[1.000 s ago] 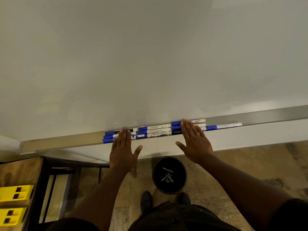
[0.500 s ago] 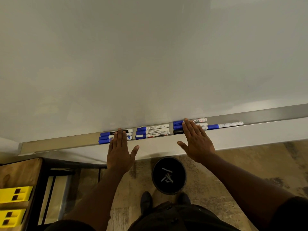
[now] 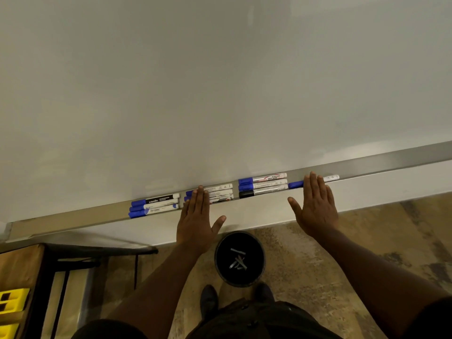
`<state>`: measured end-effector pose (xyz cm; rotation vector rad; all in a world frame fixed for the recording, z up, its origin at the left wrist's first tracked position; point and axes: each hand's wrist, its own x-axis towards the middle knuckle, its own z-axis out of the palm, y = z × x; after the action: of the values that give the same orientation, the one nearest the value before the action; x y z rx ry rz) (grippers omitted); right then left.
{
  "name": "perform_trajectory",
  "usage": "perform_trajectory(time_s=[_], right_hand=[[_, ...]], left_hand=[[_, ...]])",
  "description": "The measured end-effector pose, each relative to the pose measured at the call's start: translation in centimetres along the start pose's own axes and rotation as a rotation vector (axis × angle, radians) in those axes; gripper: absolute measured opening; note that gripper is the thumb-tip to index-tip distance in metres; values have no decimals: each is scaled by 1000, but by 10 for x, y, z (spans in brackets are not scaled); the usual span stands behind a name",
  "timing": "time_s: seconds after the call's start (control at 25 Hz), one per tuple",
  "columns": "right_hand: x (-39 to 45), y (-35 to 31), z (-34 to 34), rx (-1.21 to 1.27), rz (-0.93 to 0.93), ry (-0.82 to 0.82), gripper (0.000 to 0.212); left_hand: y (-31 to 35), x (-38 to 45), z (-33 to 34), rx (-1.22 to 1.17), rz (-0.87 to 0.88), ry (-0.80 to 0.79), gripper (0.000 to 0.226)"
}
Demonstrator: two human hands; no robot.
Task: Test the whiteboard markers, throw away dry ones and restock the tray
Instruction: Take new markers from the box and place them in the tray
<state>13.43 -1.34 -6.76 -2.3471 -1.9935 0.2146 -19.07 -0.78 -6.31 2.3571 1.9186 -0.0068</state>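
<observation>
A metal tray (image 3: 73, 217) runs along the foot of the whiteboard (image 3: 220, 81). On it lie a left group of three blue-capped markers (image 3: 156, 204), a middle group (image 3: 220, 193), a right group of two blue-capped and one black-capped marker (image 3: 265, 184), and a single blue-capped marker (image 3: 330, 178). My left hand (image 3: 198, 218) lies flat, fingertips over the left end of the middle group. My right hand (image 3: 315, 206) lies flat across the single marker. Both hands are open.
A black round bin (image 3: 220, 265) with several discarded markers stands on the floor below the tray, between my arms. A wooden table (image 3: 19, 267) with yellow boxes (image 3: 12, 299) is at the lower left. My shoes show near the bin.
Both hands have slid right along the tray: the left from the left group to the middle group, the right from the right group onto the single marker. The groups are spaced further apart.
</observation>
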Motion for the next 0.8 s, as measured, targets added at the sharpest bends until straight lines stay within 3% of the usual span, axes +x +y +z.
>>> perform_trajectory(time_s=[0.52,0.8], right_hand=[[0,20,-6,40,-49,16,85],[-7,-50,-22,139,-351,74,77]], left_hand=[[5,0,-3,30,-24,-23,90],[21,-19,-13,-43,-95,74,83]])
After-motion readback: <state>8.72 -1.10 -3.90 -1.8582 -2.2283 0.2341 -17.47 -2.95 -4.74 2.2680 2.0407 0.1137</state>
